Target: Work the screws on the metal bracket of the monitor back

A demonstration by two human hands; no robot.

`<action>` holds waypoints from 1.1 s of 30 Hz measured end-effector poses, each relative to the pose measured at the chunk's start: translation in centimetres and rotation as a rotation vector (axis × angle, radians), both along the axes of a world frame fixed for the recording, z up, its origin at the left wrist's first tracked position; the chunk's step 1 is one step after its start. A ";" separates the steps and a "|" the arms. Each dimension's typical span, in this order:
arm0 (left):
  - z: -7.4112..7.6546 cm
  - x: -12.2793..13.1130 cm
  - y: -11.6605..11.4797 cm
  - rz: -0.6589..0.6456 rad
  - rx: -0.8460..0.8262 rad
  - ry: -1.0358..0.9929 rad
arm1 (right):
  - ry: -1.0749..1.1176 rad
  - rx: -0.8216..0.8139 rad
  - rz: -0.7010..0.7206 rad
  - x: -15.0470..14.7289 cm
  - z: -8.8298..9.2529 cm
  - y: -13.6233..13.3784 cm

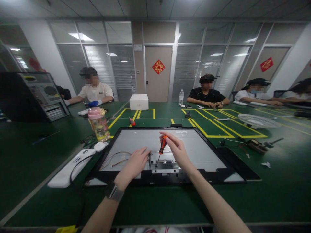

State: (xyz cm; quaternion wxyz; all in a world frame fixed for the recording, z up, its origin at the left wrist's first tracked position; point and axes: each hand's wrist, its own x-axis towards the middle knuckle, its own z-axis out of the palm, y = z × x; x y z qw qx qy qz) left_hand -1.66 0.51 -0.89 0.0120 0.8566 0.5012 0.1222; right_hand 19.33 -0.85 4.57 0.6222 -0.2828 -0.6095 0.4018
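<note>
A flat display panel [194, 145] with a grey back and black frame lies in front of me. On its near middle sits a metal bracket [166, 171] with a hinge-like part. My right hand [178, 150] is closed around an orange-and-black screwdriver [162, 146], held steeply upright. The screwdriver's tip points down at the left part of the bracket; whether it sits in a screw is too small to tell. My left hand [136, 163] lies with fingers stretched out on the panel, its fingertips at the bracket's left edge. Thin wires [116, 154] run beside that hand.
Left of the panel are a white device [70, 168] with a black cable and a pink-lidded bottle [99, 124]. A computer case [36, 97] stands far left, a white box [139, 102] behind. Black parts [256, 145] lie right. Several people sit across the table.
</note>
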 end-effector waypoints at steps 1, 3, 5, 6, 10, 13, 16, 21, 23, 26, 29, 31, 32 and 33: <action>0.0 0.0 0.0 0.001 0.001 -0.006 | 0.019 -0.020 0.033 0.0 -0.1 0.1; -0.1 -0.1 0.0 -0.001 0.000 -0.021 | 0.033 -0.042 0.086 0.1 -0.1 0.2; -0.1 -0.1 0.0 -0.008 0.001 -0.033 | 0.001 -0.033 0.074 0.2 0.0 0.2; -0.1 -0.1 0.0 -0.011 0.004 -0.036 | -0.017 -0.024 0.046 0.2 0.1 0.2; -0.1 -0.2 0.0 -0.012 0.011 -0.030 | -0.036 -0.008 -0.064 0.2 0.4 0.0; 0.0 -0.1 -0.1 -0.002 0.006 -0.023 | -0.007 -0.015 -0.045 0.2 0.4 -0.1; 0.2 0.0 -0.2 -0.001 0.009 0.000 | 0.028 -0.031 0.009 0.1 0.3 -0.1; 0.3 0.0 -0.2 -0.008 0.016 -0.002 | -0.014 -0.031 -0.053 0.1 0.3 0.0; 0.3 0.0 -0.2 -0.014 0.016 -0.008 | -0.028 0.001 -0.086 0.1 0.2 -0.1; 0.3 0.0 -0.2 -0.008 0.011 0.006 | -0.008 0.010 -0.038 0.2 0.3 -0.1; 0.2 0.0 -0.2 -0.010 0.020 0.008 | -0.004 -0.005 0.028 0.1 0.3 -0.1; 0.1 -0.1 -0.2 -0.013 0.021 0.010 | -0.019 -0.002 0.014 0.1 0.3 -0.1; 0.0 -0.1 -0.1 -0.011 0.021 0.011 | -0.025 0.002 -0.007 0.1 0.3 -0.1; -0.1 -0.1 0.0 -0.009 0.023 0.012 | -0.028 0.009 -0.032 0.1 0.3 -0.1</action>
